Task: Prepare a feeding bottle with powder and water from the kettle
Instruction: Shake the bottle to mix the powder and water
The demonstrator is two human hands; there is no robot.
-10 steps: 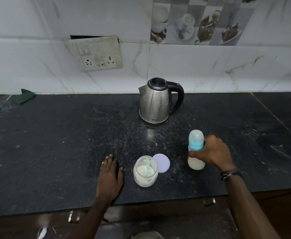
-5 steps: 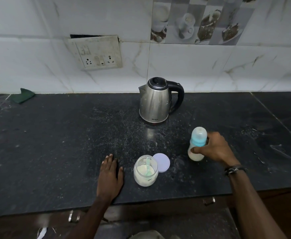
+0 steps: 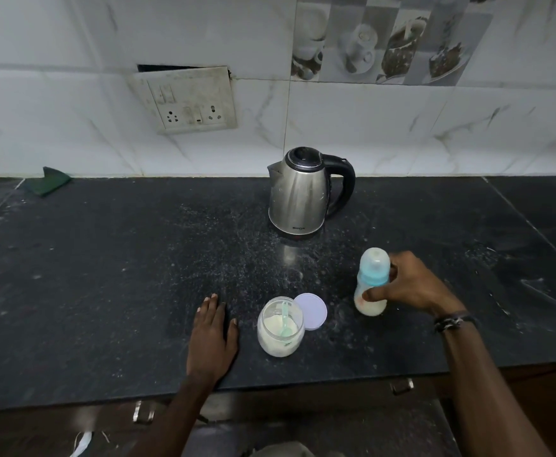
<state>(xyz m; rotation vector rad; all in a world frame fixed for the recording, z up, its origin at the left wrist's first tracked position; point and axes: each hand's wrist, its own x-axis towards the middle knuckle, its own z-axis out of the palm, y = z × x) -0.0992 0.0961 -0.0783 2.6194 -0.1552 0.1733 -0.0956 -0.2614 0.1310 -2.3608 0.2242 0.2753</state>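
Observation:
The feeding bottle [image 3: 372,275] stands on the black counter [image 3: 105,275] with its blue collar and clear cap on and milky liquid in its lower part. My right hand [image 3: 411,283] wraps around its middle from the right. My left hand [image 3: 212,336] lies flat, palm down, near the counter's front edge. Just right of it is the open powder jar [image 3: 280,326], holding pale powder and a green scoop [image 3: 285,321]. Its white lid [image 3: 311,311] lies against the jar's far right side. The steel kettle [image 3: 298,192] stands behind, lid shut, black handle to the right.
A green cloth [image 3: 48,185] lies at the far left by the tiled wall. A switch and socket plate [image 3: 187,100] hangs on the wall above. Spilled powder dusts the counter's middle. Drawer handles [image 3: 401,386] show below the front edge.
My right hand has carried the bottle away from the front edge, a little farther back on the counter, and it now stands there. My left hand, the jar and the kettle have stayed put.

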